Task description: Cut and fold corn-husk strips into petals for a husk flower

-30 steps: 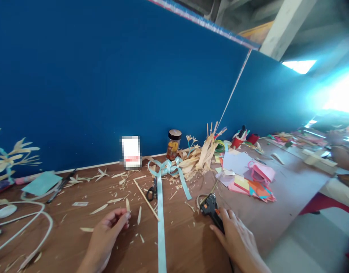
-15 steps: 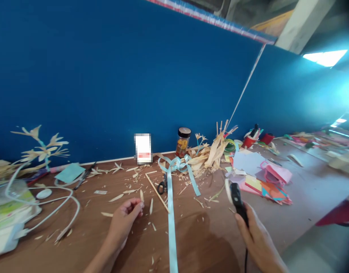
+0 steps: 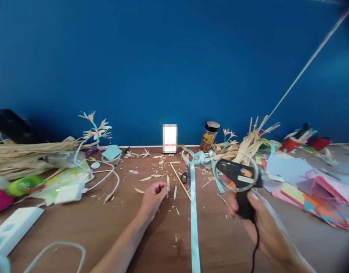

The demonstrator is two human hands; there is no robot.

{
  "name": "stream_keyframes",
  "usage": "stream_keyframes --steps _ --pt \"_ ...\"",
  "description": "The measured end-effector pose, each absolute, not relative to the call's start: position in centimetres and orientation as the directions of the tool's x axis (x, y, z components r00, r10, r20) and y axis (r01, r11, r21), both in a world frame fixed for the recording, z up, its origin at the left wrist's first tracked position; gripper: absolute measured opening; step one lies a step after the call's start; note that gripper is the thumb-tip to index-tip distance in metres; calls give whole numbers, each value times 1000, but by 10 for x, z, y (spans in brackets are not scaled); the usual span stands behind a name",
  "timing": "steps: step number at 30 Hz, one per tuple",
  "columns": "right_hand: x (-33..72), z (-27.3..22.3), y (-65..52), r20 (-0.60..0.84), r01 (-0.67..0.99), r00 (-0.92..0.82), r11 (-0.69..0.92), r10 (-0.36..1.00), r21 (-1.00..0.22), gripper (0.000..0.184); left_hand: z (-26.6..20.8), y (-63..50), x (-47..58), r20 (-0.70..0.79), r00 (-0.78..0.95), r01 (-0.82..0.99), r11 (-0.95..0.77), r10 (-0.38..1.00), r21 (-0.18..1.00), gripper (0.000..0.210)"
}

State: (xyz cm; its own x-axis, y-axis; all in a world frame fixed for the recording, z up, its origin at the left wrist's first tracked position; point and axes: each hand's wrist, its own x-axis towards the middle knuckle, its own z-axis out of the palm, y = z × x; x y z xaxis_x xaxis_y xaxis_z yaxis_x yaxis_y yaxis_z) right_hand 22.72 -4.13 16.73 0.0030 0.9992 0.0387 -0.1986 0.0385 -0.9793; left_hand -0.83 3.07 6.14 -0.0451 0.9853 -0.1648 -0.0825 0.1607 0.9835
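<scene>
My right hand (image 3: 255, 212) grips a black hot glue gun (image 3: 242, 178), which is turned sideways with its cord hanging down. A pale ring (image 3: 256, 167) loops in front of the glue gun's body; its kind is unclear. Low over the brown table, my left hand (image 3: 154, 197) is closed, thumb and forefinger pinching a pale dried-husk petal (image 3: 168, 179). Just right of it lies another loose petal (image 3: 175, 192). A thin stick (image 3: 181, 182), black-handled scissors (image 3: 185, 177) and a long light-blue ribbon (image 3: 193, 220) lie between the hands.
Husk flowers on stems (image 3: 97, 131) stand at the left, near white cables and a power strip (image 3: 17, 227). A jar (image 3: 210, 136) and a husk bundle (image 3: 249, 146) are at the back. Coloured papers (image 3: 290, 167) lie right. A blue partition (image 3: 168, 68) stands behind.
The view has swung left, so the table things appear further right. My right hand has turned the glue gun sideways, showing its side. My left hand keeps its pinch near the same spot.
</scene>
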Motion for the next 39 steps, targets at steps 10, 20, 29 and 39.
stream_keyframes --steps 10,20,29,39 --pt "162 104 -18 -234 -335 -168 -279 958 -900 41 69 29 -8 -197 -54 -158 186 979 970 19" --pt "159 86 -16 -212 -339 -134 -246 968 -908 45 65 31 -9 -201 -37 -176 192 979 965 20" --pt "175 107 -11 44 199 -28 48 999 -979 36 75 26 -7 -155 -42 -253 140 987 957 17" --pt "186 84 -15 388 790 -75 292 919 -539 42 107 6 8 -205 80 -372 220 975 902 16"
